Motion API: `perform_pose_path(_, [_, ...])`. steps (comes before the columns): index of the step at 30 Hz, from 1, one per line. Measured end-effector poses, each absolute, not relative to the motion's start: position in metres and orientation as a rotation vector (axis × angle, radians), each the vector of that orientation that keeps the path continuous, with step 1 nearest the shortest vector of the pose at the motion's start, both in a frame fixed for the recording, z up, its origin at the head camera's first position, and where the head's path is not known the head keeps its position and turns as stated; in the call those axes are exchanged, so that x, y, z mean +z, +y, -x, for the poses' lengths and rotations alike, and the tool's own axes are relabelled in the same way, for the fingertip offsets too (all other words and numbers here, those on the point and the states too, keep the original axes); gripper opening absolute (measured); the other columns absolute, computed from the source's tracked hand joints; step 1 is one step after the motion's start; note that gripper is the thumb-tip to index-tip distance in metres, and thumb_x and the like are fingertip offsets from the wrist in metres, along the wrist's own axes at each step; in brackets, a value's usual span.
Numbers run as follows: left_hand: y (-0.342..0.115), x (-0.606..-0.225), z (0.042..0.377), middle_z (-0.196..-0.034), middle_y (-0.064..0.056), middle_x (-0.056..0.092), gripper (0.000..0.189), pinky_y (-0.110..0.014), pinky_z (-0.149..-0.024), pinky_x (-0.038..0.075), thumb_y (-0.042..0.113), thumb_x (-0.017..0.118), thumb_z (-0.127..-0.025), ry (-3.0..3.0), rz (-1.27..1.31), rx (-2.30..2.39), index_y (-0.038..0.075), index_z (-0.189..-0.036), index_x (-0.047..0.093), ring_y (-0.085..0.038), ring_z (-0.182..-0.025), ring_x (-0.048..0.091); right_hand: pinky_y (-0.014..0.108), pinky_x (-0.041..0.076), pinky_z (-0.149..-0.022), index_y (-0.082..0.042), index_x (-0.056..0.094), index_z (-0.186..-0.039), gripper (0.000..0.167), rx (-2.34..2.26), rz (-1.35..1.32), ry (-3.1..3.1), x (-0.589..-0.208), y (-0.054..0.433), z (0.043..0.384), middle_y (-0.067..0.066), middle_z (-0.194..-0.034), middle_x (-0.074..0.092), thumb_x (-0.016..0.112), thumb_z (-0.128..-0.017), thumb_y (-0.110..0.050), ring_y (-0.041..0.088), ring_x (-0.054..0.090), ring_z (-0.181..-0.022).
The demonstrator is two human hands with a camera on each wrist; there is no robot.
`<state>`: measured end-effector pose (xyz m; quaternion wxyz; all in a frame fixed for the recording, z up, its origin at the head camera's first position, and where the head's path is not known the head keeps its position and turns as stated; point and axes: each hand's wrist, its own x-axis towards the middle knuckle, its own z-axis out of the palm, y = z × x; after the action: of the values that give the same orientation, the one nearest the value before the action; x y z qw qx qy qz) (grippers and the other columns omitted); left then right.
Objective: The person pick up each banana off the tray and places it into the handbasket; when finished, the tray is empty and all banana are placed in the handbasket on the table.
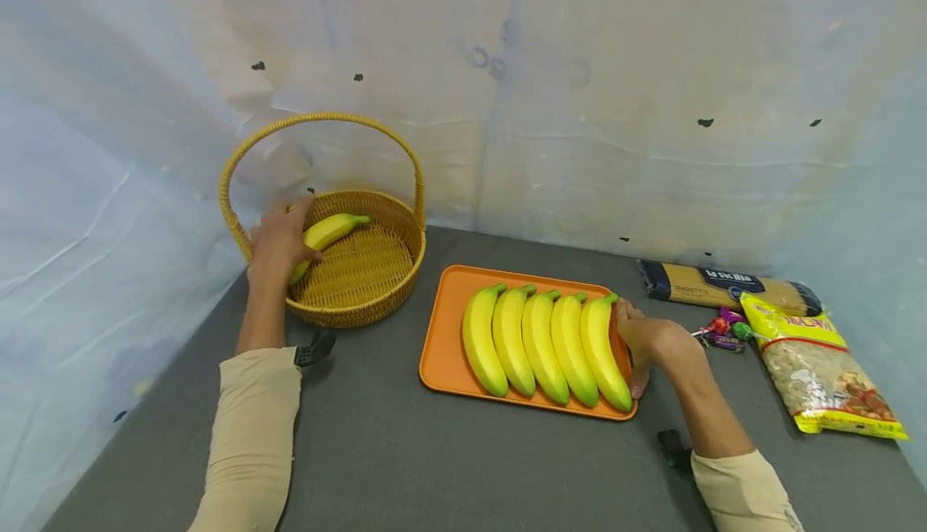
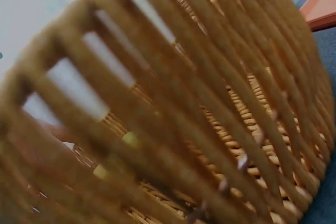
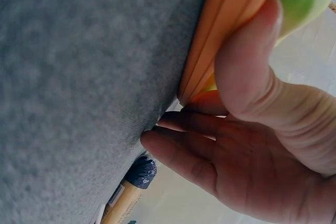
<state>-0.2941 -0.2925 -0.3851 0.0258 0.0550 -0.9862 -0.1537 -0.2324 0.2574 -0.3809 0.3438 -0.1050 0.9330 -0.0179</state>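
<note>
Head view: the left hand (image 1: 278,234) was at the left rim of the wicker basket (image 1: 355,315), thumb and index finger spread moderately, with a single banana (image 1: 335,230) lying between them inside the basket. Whether the fingers gripped that banana could not be told. The right hand (image 1: 644,339) was at the right end of the orange tray (image 1: 445,331), fingers nearly straight along its edge. Five bananas (image 1: 537,347) lay side by side on the tray. On the desk (image 1: 362,427), to the right: spaghetti pack (image 1: 724,287), wrapped candies (image 1: 724,331), yellow bag (image 1: 829,375).

Left wrist view: basket slats filled most of the frame, blurred; part of the hand and bits of yellow showed through the gaps. Finger opening not readable here.

Right wrist view: thumb lay against the tray rim, near a banana's green tip. Remaining fingers extended, well apart from the thumb, the upper ones at the tray corner.
</note>
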Motion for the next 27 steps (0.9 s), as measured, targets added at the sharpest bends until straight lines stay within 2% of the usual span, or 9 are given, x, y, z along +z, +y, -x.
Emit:
perform_pose_path(4, [-0.287, -0.386, 0.296, -0.159, -0.037, 0.027, 0.111, -0.079, -0.105, 0.034, 0.014, 0.088, -0.084, -3.054, -0.151, -0.480, 0.018, -0.169, 0.017, -0.064, -0.136, 0.034, 0.069, 0.017, -0.126, 0.018, -0.003, -0.159, 0.146, -0.036, 0.275, 2.421, -0.382, 0.259, 0.234, 0.042, -0.167, -0.004, 0.100, -0.063, -0.019, 0.058, 0.007, -0.157])
perform_pose_path(9, [-0.282, -0.387, 0.298, -0.159, -0.041, 0.020, 0.112, -0.076, -0.104, 0.029, 0.016, 0.087, -0.087, -3.075, -0.150, -0.506, 0.019, -0.170, 0.012, -0.065, -0.133, 0.032, 0.070, 0.017, -0.126, 0.018, -0.004, -0.159, 0.147, -0.037, 0.270, 2.421, -0.382, 0.263, 0.234, 0.042, -0.167, -0.004, 0.100, -0.063, -0.019, 0.058, 0.007, -0.157])
perform_pose_path(15, [-0.282, -0.386, 0.301, -0.158, -0.042, 0.020, 0.110, -0.073, -0.103, 0.024, 0.020, 0.085, -0.089, -3.066, -0.130, -0.539, 0.019, -0.170, 0.011, -0.064, -0.130, 0.029, 0.070, 0.018, -0.126, 0.019, -0.003, -0.159, 0.147, -0.055, 0.277, 2.431, -0.384, 0.265, 0.234, 0.042, -0.167, -0.004, 0.101, -0.062, -0.020, 0.058, 0.007, -0.157])
perform_pose_path(23, [-0.284, -0.380, 0.305, -0.158, -0.045, 0.016, 0.106, -0.078, -0.107, 0.020, 0.024, 0.081, -0.093, -3.015, -0.151, -0.576, 0.017, -0.170, 0.008, -0.070, -0.139, 0.020, 0.070, 0.017, -0.126, 0.016, -0.007, -0.160, 0.150, -0.072, 0.245, 2.420, -0.385, 0.263, 0.237, 0.041, -0.168, -0.006, 0.101, -0.062, -0.021, 0.057, 0.007, -0.157])
perform_pose_path(27, [-0.280, -0.372, 0.303, -0.157, -0.043, 0.021, 0.102, -0.077, -0.109, 0.020, 0.029, 0.078, -0.096, -2.975, -0.155, -0.645, 0.017, -0.170, 0.009, -0.066, -0.142, 0.022, 0.070, 0.017, -0.126, 0.016, -0.007, -0.160, 0.150, -0.068, 0.249, 2.420, -0.384, 0.262, 0.237, 0.041, -0.167, -0.005, 0.101, -0.062, -0.022, 0.057, 0.007, -0.157])
